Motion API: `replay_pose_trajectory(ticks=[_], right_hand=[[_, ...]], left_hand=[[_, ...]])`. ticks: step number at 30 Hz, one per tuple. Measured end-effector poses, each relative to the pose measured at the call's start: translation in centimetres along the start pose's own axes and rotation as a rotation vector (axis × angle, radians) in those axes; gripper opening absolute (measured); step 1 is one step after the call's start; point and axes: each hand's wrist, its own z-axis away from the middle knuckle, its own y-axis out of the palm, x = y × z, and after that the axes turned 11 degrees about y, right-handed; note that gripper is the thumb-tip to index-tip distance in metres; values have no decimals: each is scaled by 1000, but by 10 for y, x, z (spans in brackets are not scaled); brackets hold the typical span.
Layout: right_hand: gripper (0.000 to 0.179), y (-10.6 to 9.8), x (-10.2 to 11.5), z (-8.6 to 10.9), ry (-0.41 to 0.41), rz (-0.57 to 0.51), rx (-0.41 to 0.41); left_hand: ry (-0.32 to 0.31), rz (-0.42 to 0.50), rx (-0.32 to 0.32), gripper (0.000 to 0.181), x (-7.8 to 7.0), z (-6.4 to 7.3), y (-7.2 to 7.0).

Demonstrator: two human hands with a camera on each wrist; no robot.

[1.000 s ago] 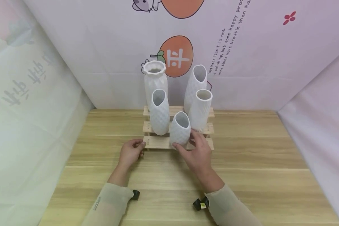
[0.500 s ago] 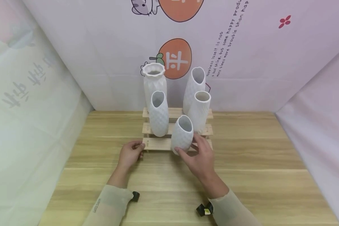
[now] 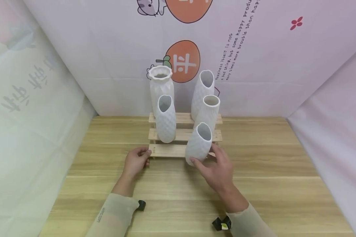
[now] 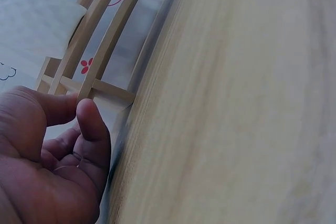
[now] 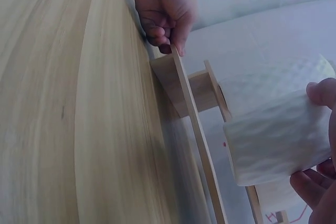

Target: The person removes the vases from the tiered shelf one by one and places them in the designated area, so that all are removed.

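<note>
Right now your right hand (image 3: 219, 169) has the small vase (image 3: 198, 148) clamped between thumb and fingers. It is white and smooth-rimmed, with a dimpled, diamond-like relief and a mouth cut on a slant. You're holding it tilted over the right half of the stand's lowest slat, and the right wrist view shows a gap between its base and that slat. Your left hand (image 3: 137, 161) pinches the left end of the same slat, thumb and fingertips closed on the pale wood.

You have one stepped stand (image 3: 166, 150) with three flat slats, and five white vases counting the one you hold. Of the other four, the scalloped vase (image 3: 162, 90) and the rear slant-mouthed vase (image 3: 199, 98) are at the back; ahead of them are the left slant-mouthed vase (image 3: 166, 125), with its dimpled skin, and the round-mouthed vase (image 3: 208, 115), its foot hidden behind yours.

Along the lowest slat, exposed wood runs between your left hand and the small vase. The streaked table (image 3: 163, 197) stretches ahead of the stand's straight front edge and out to both sides; its far edge meets the printed cloth (image 3: 249, 98).
</note>
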Motion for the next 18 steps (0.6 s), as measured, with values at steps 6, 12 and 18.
replay_pose_trajectory(ticks=[6, 12, 18], right_hand=[[66, -14, -4, 1, 8, -4, -26], [67, -25, -9, 0, 0, -2, -53], [69, -33, -15, -1, 3, 15, -77]], left_hand=[[6, 7, 2, 35, -1, 1, 0], [1, 20, 1, 35, 0, -1, 0], [2, 16, 0, 35, -2, 1, 0]])
